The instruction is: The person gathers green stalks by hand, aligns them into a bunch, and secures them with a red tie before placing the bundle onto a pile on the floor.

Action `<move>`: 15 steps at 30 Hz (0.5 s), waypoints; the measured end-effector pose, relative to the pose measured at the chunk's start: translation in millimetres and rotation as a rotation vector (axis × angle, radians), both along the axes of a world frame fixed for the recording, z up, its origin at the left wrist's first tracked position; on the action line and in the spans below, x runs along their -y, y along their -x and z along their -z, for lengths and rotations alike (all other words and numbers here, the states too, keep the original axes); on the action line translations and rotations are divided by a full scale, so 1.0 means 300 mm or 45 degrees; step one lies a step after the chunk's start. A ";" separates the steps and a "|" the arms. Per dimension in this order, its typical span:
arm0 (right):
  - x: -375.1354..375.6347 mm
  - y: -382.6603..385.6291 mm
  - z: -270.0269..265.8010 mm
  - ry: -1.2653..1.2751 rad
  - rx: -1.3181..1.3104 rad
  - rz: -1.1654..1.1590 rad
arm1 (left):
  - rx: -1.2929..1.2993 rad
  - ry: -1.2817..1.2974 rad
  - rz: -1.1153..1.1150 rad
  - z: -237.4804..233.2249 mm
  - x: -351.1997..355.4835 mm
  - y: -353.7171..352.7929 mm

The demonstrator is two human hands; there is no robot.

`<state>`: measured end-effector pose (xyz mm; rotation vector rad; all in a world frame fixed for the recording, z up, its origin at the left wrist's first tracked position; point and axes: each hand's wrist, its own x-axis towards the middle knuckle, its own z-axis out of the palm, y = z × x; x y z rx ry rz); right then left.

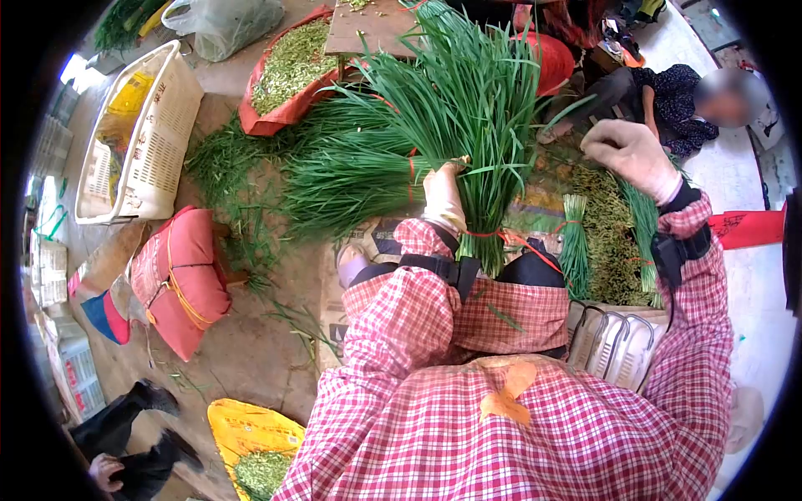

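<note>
My left hand (443,199), in a pale glove, is closed on a tall bundle of garlic chives (489,142) standing upright between my knees. A red tie (486,234) goes around its lower part, and a loose red strand trails to the right. My right hand (637,157), also gloved, is raised to the right, apart from the bundle. Its fingers are curled together, and whatever they may hold is hidden. Below it lie cut chive stalks with buds (603,238) and a small tied bunch of stalks (575,250).
More chives (351,171) lie on the floor to the left, near a red sack of trimmings (292,67). A white crate (159,134), a tied red cushion (182,280) and a yellow sack (251,426) stand at left. Another person (677,104) sits at upper right.
</note>
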<state>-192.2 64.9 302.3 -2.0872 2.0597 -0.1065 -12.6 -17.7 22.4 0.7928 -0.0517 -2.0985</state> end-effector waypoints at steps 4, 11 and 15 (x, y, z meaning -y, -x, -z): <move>0.052 -0.211 0.002 0.333 0.370 -0.097 | 0.058 0.045 -0.041 -0.001 -0.008 -0.003; 0.209 -0.277 0.197 0.393 -0.599 -0.280 | 0.286 0.367 -0.058 -0.042 -0.014 -0.017; 0.152 -0.059 0.130 0.235 -0.474 -1.003 | 1.597 1.440 0.246 0.094 0.001 0.052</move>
